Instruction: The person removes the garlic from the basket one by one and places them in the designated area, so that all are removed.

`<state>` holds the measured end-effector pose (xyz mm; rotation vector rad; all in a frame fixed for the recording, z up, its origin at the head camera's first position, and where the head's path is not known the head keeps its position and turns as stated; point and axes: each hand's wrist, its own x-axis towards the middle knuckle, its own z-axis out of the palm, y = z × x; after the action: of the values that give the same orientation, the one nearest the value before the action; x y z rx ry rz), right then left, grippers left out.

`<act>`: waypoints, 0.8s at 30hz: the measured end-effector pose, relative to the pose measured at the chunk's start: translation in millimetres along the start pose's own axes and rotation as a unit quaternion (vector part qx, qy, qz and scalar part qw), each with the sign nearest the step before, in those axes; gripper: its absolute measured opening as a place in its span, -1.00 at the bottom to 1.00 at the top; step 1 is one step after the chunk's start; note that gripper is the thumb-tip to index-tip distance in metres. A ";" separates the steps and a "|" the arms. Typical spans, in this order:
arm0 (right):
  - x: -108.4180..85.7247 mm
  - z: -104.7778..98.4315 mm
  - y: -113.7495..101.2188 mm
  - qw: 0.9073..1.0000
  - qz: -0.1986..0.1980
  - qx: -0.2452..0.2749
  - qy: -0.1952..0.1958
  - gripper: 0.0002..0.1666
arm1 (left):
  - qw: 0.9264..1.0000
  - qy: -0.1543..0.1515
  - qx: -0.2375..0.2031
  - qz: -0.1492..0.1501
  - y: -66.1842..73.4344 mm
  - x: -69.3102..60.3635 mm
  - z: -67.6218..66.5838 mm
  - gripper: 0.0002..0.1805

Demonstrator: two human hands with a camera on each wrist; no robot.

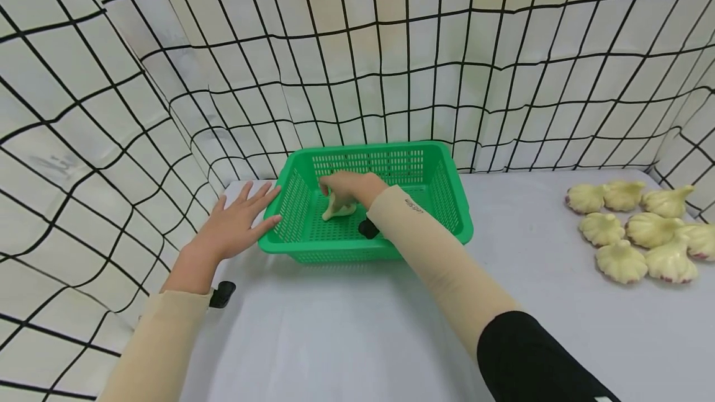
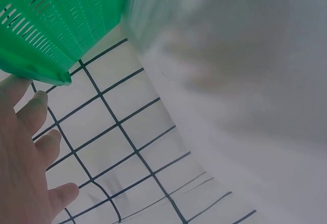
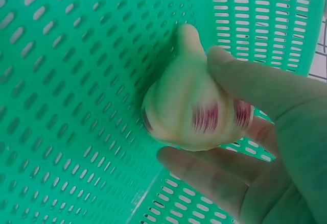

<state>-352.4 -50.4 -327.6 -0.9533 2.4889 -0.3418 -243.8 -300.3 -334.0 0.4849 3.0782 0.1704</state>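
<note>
A green plastic basket with slotted walls stands on the white tabletop. My right hand reaches down inside it and holds a garlic bulb low in the basket's left half. In the right wrist view the garlic bulb is pale with purple streaks, its stem pointing up. The thumb of the right hand lies along one side of it, fingers below and behind. My left hand, fingers spread and fairly straight, touches the left rim of the basket. From the left wrist, that hand has its fingertips by the rim.
Several more garlic bulbs lie grouped on the right of the white table. White panels with a black grid net rise behind the basket and along the left and right sides.
</note>
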 end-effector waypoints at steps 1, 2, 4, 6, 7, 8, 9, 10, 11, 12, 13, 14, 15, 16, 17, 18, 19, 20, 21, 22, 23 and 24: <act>-0.3 0.6 -0.2 1.000 0.004 -0.002 -0.003 -0.35 | 1.000 -0.001 -0.002 -0.001 -0.1 -0.5 0.5 -0.17; -0.4 1.1 -0.2 1.000 0.007 -0.006 -0.005 -0.35 | 1.000 -0.001 -0.003 -0.001 -0.4 -0.6 0.9 -0.17; -0.8 1.7 -0.1 1.000 0.017 -0.015 -0.006 -0.39 | 1.000 0.001 -0.003 -0.002 -0.9 -1.0 1.3 -0.17; -1.5 1.9 0.3 0.999 0.022 -0.022 -0.004 -0.42 | 1.000 0.002 -0.004 -0.001 -0.9 -1.0 1.5 -0.17; -1.9 1.9 0.6 0.999 0.023 -0.022 -0.004 -0.44 | 1.000 0.002 -0.003 0.000 -1.5 -0.6 1.9 -0.17; -2.1 1.7 0.9 0.999 0.023 -0.024 -0.003 -0.45 | 1.000 0.002 -0.002 0.000 -1.4 -0.6 1.7 -0.17; -2.5 1.6 0.9 0.999 0.022 -0.023 -0.003 -0.45 | 1.000 0.002 -0.002 0.000 -1.5 -0.5 1.7 -0.18; -3.1 1.2 1.1 1.000 0.020 -0.024 -0.002 -0.46 | 1.000 0.001 -0.003 0.000 -1.2 -0.3 1.7 -0.18; -3.7 0.9 1.2 1.000 0.017 -0.024 -0.003 -0.46 | 1.000 0.001 -0.003 0.000 -0.7 -0.1 1.7 -0.18; -4.4 0.6 1.3 1.000 0.016 -0.025 -0.004 -0.47 | 1.000 0.000 -0.003 0.000 -0.3 0.0 1.6 -0.18; -5.0 0.2 1.2 1.000 0.014 -0.026 -0.005 -0.47 | 1.000 0.000 -0.004 0.001 0.0 0.1 1.5 -0.18; -5.6 -0.1 1.2 1.000 0.012 -0.027 -0.006 -0.47 | 1.000 0.000 -0.006 0.000 0.6 -0.1 1.1 -0.18; -6.3 -0.5 1.0 1.000 0.010 -0.027 -0.008 -0.47 | 1.000 -0.001 -0.006 0.000 0.7 -0.2 0.9 -0.18; -6.9 -0.9 1.0 1.000 0.008 -0.029 -0.009 -0.46 | 1.000 -0.001 -0.007 0.001 0.5 0.0 0.9 -0.18; -7.5 -1.4 1.0 0.999 0.006 -0.030 -0.011 -0.46 | 1.000 -0.001 -0.007 0.001 0.3 -0.2 0.8 -0.18; -8.2 -1.9 1.0 0.999 0.003 -0.030 -0.011 -0.45 | 1.000 -0.002 -0.007 0.001 -0.1 -0.4 0.5 -0.17; -9.3 -2.4 1.7 1.000 -0.002 -0.029 -0.010 -0.43 | 1.000 -0.001 -0.008 0.002 -0.5 -0.2 1.1 -0.17; -10.4 -2.9 2.6 1.000 -0.007 -0.028 -0.008 -0.42 | 1.000 -0.001 -0.007 0.002 -0.5 -0.1 1.2 -0.17; -11.3 -3.5 3.5 1.000 -0.011 -0.026 -0.005 -0.42 | 1.000 -0.001 -0.007 0.002 -0.6 0.0 1.3 -0.17; -12.2 -4.1 4.6 1.000 -0.014 -0.025 -0.002 -0.42 | 1.000 -0.001 -0.008 0.003 -0.8 0.3 1.5 -0.17; -13.3 -4.9 5.6 1.000 -0.017 -0.024 0.001 -0.42 | 1.000 -0.001 -0.008 0.003 -0.5 0.3 1.2 -0.17; -14.5 -5.7 6.5 1.000 -0.020 -0.022 0.004 -0.42 | 1.000 -0.001 -0.009 0.003 -0.3 0.4 1.1 -0.17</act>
<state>-349.3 -35.4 -320.5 -1.0220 2.4959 -0.3061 -244.2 -300.3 -335.1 0.4928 3.0699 0.1970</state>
